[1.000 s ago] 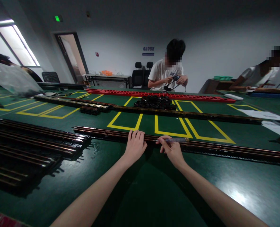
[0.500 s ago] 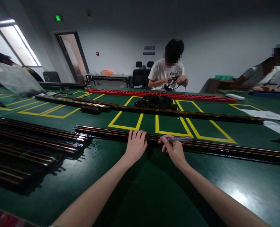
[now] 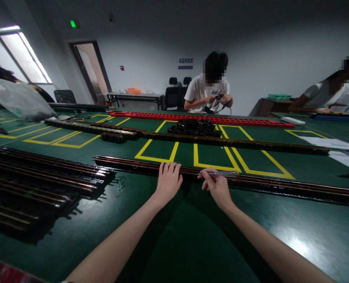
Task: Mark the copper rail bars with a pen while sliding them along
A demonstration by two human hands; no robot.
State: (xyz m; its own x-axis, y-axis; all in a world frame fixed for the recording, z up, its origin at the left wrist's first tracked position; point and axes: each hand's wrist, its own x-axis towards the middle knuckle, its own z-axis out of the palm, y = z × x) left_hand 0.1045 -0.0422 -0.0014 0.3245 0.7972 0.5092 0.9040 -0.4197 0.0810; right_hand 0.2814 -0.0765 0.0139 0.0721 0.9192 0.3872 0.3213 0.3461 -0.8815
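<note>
- Long dark rail point(image 3: 257, 183) with copper-coloured rods along it lay on the green tabletop point(image 3: 189, 232), slanting from left of centre to the right edge of the frame.
- At the upper left of the frame, a cloudy plastic bag point(image 3: 23, 98) sat on the tabletop.
- At the lower left, a stack of dark rails point(image 3: 38, 179) lay side by side, their right ends near the long rail's left end.
- At the centre, the left hand point(image 3: 168, 182) lay across the rail; whether its grip clenched the rail or merely rested there, I could not tell.
- Above centre, a heap of black parts point(image 3: 193, 127) stood before a red slatted strip point(image 3: 251, 122).
- Just right of centre, the right hand point(image 3: 217, 186) had its grip closed around a slim clear-handled tool point(image 3: 226, 173), which pointed left above the rail; tip contact was too small to tell.
- At the right, white sheets point(image 3: 330, 143) lay near the frame's edge.
</note>
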